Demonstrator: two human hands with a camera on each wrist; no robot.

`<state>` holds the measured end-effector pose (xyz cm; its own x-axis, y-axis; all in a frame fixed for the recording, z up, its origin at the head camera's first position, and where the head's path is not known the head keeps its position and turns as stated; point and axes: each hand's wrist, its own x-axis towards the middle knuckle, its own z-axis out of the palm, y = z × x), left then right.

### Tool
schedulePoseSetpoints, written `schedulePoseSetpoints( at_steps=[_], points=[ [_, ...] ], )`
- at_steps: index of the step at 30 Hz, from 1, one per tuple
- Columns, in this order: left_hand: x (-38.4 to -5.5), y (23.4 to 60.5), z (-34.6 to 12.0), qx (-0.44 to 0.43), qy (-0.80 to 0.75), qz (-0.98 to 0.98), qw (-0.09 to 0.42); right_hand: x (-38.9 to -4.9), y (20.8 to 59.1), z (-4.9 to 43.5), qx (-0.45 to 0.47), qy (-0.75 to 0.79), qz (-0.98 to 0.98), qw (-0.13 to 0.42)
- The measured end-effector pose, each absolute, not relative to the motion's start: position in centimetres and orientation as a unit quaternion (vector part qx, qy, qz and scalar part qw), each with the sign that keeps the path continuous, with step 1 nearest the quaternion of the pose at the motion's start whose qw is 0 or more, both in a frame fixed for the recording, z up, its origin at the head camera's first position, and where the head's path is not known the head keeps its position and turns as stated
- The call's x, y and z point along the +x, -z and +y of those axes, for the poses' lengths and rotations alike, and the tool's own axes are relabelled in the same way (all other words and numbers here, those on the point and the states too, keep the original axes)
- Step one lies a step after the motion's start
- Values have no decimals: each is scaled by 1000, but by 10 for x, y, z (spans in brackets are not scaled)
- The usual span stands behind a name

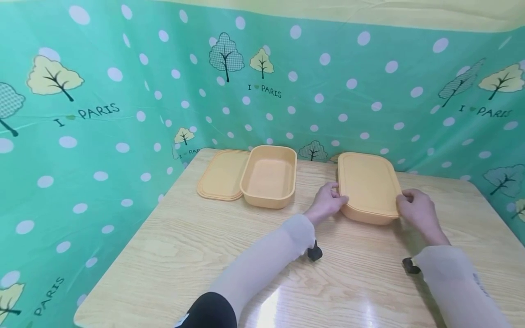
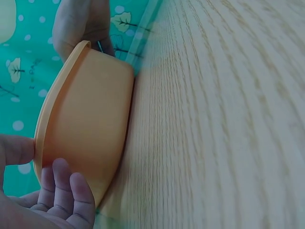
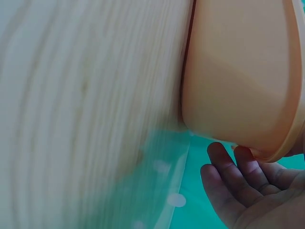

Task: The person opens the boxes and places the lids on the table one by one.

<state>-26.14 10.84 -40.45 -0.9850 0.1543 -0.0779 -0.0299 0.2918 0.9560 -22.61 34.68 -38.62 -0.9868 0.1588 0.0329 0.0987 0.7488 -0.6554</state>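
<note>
An orange-yellow plastic food container (image 1: 369,187) with its lid (image 1: 367,177) on sits at the right back of the table. My left hand (image 1: 326,200) holds its left side, with the thumb at the lid's edge and the fingers bent below the rim in the left wrist view. On the opposite side, my right hand (image 1: 417,210) grips the rim. In the right wrist view its fingers (image 3: 248,167) are bent under the rim, and its thumb is mostly hidden. The container's base (image 2: 126,114) lies close over the wood.
A matching container (image 1: 268,175) without a lid stands at the back left of the wooden table (image 1: 197,255). Beside it lies a flat lid (image 1: 223,175). A green, dotted cloth (image 1: 262,109) hangs behind the table and along its left side.
</note>
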Motion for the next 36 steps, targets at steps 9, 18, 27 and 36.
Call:
schedulePoseSetpoints(
  at_steps=[9,18,27,36],
  points=[
    [-262,407,103,37,-602,794,75,-229,388,342,-66,-352,-933,44],
    [-262,407,97,32,-609,789,69,-230,387,334,-64,-361,-929,47],
    [-263,409,90,28,-630,773,67,-231,386,327,-61,-364,-928,48],
    [-262,410,84,37,-629,774,58,-232,386,321,-64,-365,-928,42]
  ],
)
